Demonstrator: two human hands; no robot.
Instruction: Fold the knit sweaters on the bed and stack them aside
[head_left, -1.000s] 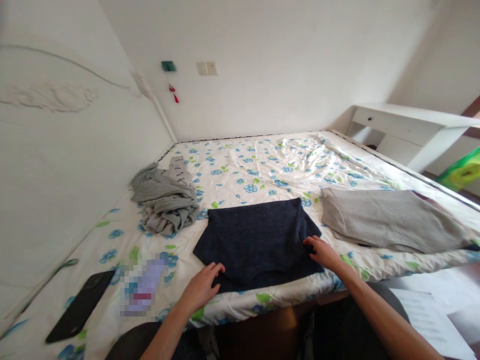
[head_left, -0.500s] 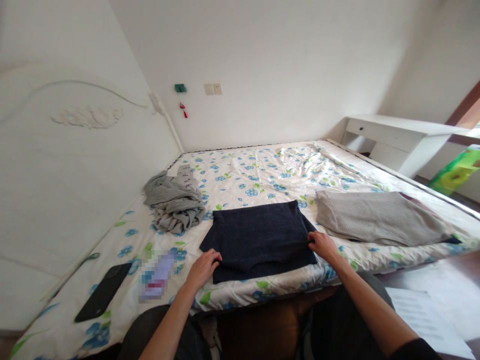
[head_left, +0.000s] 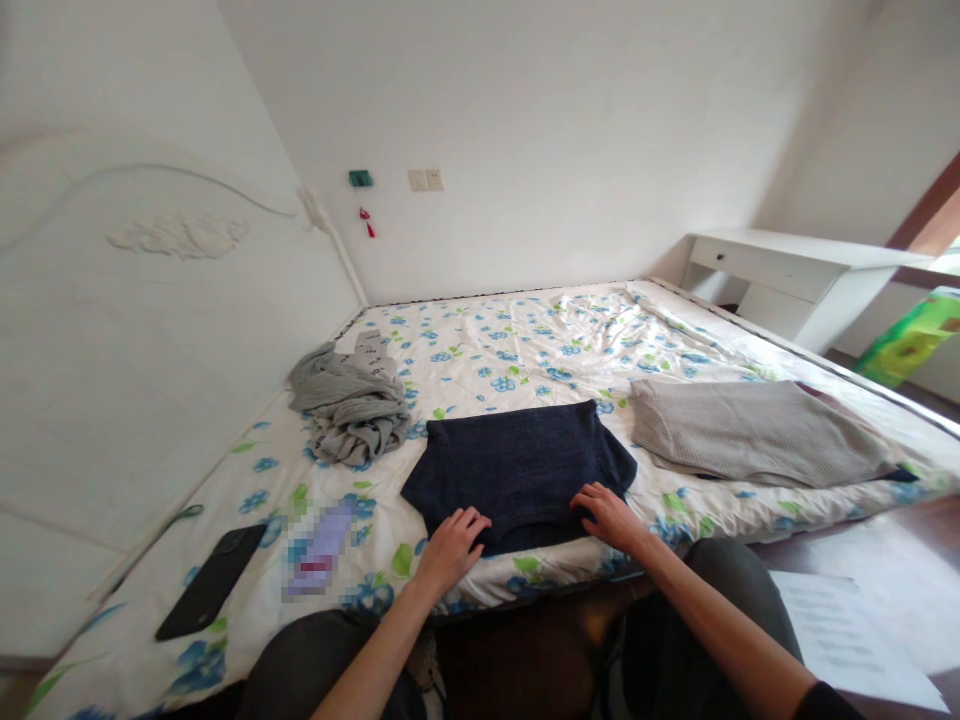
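Note:
A dark navy knit top [head_left: 517,455] lies folded flat at the near edge of the bed, its curved neckline towards me. My left hand [head_left: 452,548] is at the near left part of the top, its fingers curled over the fabric with the thumb low. Across from it, my right hand [head_left: 609,517] has bent fingers closed on the near right part. The fabric under the fingertips of both hands is hidden. Slanted side edges of the top stick out beyond each hand.
A crumpled grey garment [head_left: 352,405] lies left on the floral bedsheet [head_left: 480,350]. To the right is a folded beige ribbed garment [head_left: 750,430]. A black phone [head_left: 210,585] and a blurred-out purple item [head_left: 322,550] lie near left. Printed paper [head_left: 840,630] is at lower right.
Both hands have moved inward from the top's sides to its near edge by the neckline. The right side corner, earlier in my right hand, now lies free on the sheet.

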